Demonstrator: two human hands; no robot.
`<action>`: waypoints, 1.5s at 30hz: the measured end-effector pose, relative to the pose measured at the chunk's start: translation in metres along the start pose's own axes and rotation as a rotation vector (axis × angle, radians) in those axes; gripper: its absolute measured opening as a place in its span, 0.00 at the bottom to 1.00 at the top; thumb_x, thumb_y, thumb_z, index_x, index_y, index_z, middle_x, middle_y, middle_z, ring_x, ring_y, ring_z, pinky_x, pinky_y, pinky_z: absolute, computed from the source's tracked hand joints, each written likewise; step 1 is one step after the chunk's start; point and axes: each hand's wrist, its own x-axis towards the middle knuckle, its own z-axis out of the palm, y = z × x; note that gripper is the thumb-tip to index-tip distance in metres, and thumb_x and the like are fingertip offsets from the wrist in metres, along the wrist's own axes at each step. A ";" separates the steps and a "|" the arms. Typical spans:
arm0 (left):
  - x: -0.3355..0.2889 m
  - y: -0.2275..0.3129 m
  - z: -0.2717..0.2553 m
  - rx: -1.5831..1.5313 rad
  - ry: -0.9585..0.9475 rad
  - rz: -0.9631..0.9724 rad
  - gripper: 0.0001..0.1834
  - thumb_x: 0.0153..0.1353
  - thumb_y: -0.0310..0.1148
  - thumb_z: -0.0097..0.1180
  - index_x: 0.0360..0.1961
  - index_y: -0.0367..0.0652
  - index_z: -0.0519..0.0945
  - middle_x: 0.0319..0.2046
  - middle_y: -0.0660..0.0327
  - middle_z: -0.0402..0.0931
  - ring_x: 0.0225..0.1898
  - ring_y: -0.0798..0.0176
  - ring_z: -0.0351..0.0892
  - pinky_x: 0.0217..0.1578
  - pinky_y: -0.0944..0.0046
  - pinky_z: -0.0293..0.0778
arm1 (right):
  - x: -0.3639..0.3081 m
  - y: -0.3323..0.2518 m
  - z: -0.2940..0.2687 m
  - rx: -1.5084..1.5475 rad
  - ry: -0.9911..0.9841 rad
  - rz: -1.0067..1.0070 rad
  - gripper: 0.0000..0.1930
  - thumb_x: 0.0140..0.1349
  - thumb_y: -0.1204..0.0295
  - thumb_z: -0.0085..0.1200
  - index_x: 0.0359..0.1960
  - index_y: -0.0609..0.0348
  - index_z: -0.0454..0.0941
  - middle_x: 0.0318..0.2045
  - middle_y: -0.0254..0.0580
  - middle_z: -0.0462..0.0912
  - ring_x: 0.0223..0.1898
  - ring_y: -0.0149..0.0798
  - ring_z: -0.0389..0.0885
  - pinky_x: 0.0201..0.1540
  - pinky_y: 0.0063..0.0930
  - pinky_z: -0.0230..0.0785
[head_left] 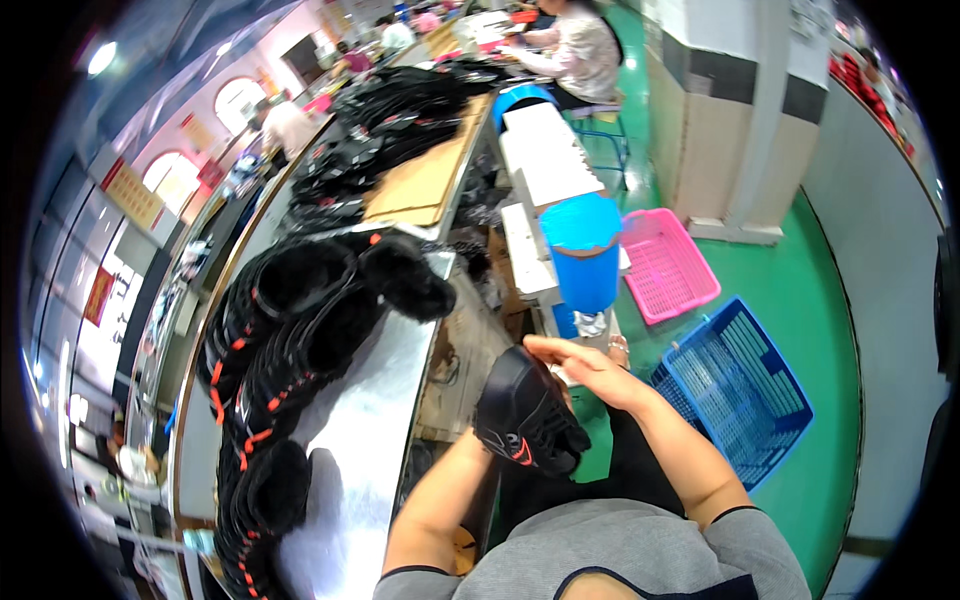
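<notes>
A black sneaker (530, 410) with laces and a red-orange accent is held up in front of my body. My left forearm (450, 490) reaches up to it, and my left hand grips the shoe from beneath, mostly hidden behind it. My right hand (590, 372) lies along the shoe's far right side, with its fingers stretched out together and flat, close to or touching the toe end. To the left, rows of black fleece-lined shoes (300, 345) with red-orange accents stand packed together on a shiny metal table (355, 440).
A blue bin (585, 260) and white boxes (548, 150) stand ahead. On the green floor at right are a pink basket (672, 265) and a blue crate (745, 390). Black material (380, 140) and cardboard (425, 180) cover the far table. A person (575, 50) sits beyond; a pillar (715, 130) stands right.
</notes>
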 end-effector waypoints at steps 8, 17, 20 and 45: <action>0.002 -0.111 -0.078 -0.454 0.360 -0.225 0.25 0.65 0.47 0.47 0.56 0.42 0.68 0.49 0.63 0.73 0.52 0.66 0.70 0.52 0.63 0.67 | -0.053 0.056 -0.055 0.190 0.422 0.265 0.14 0.60 0.71 0.57 0.45 0.63 0.73 0.37 0.33 0.77 0.37 0.25 0.74 0.43 0.19 0.67; 0.046 -0.103 -0.084 -0.078 0.533 -0.106 0.28 0.61 0.53 0.52 0.56 0.48 0.68 0.54 0.64 0.69 0.56 0.61 0.65 0.55 0.57 0.59 | -0.026 0.076 -0.098 -0.632 0.756 0.302 0.15 0.59 0.63 0.54 0.36 0.66 0.77 0.30 0.49 0.82 0.34 0.41 0.80 0.38 0.33 0.68; 0.057 -0.120 -0.100 -0.143 0.515 -0.065 0.31 0.59 0.53 0.53 0.58 0.47 0.67 0.57 0.64 0.66 0.58 0.59 0.62 0.58 0.55 0.56 | -0.016 0.087 -0.106 -0.745 0.770 0.358 0.15 0.57 0.60 0.55 0.37 0.60 0.79 0.32 0.51 0.82 0.38 0.51 0.80 0.40 0.41 0.69; 0.073 -0.120 -0.079 -0.230 0.583 -0.034 0.28 0.63 0.47 0.51 0.58 0.40 0.66 0.59 0.59 0.66 0.60 0.58 0.64 0.62 0.52 0.59 | -0.017 0.103 -0.132 -0.422 0.752 0.341 0.11 0.59 0.65 0.55 0.32 0.63 0.78 0.25 0.36 0.77 0.30 0.28 0.72 0.35 0.27 0.64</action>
